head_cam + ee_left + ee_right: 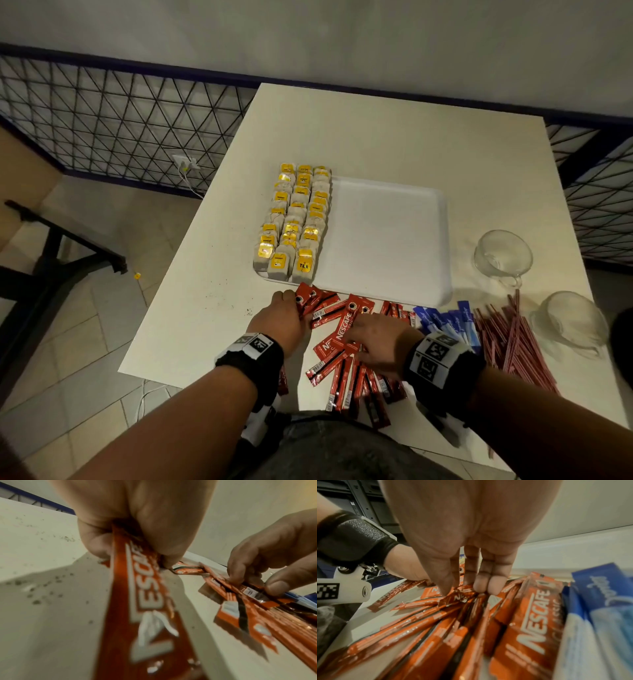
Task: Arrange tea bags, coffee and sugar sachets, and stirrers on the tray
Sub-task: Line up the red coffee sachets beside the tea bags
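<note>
The left hand (286,317) is clamped on a few red coffee sachets (313,301) just short of the tray (387,236), their long axes pointing toward it, while the right hand (378,342), nearer the loose pile on the desk (376,137), pinches another sachet with its fingertips (481,586).

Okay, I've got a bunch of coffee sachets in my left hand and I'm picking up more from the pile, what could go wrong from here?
1. The left hand grips its coffee sachets by one end, fanned out, so some may slip.
2. The right hand works beside the blue sugar sachets, so it could scatter them.
3. Carrying sachets onto the tray could nudge the tea bags out of their rows.
</note>
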`<action>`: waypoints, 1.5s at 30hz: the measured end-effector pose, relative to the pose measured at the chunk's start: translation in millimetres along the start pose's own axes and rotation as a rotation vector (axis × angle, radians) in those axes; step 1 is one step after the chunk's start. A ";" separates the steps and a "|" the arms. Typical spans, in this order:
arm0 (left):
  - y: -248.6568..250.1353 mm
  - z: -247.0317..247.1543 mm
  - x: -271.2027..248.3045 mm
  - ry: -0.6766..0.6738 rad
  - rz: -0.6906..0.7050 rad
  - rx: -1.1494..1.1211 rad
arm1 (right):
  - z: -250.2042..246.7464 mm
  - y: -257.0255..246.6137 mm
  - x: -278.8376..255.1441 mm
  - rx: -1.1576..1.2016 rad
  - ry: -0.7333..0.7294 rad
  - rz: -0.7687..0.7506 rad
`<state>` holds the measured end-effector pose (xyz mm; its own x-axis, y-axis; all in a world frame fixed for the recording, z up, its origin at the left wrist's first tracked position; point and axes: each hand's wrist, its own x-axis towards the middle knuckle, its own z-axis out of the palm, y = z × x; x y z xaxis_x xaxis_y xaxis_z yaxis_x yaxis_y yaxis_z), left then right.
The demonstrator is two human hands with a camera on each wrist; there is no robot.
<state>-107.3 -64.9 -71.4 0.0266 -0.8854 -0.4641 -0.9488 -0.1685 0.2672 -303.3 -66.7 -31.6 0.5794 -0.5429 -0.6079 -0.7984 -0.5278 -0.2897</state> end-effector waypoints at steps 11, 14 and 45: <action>1.0 -21.3 16.4 -0.122 0.179 0.081 | 0.5 -3.0 3.5 0.031 0.026 0.058; -6.3 -34.7 14.3 -0.168 0.278 0.030 | 2.6 -1.3 5.4 0.125 0.090 0.069; -8.4 -108.7 42.4 0.085 0.387 -0.887 | -99.4 -63.3 44.8 1.109 0.745 0.244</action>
<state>-64.0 -148.2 -1.5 -0.1818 -0.9708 -0.1567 -0.3157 -0.0933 0.9443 -210.6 -122.5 33.0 0.0731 -0.9541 -0.2905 -0.3984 0.2391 -0.8855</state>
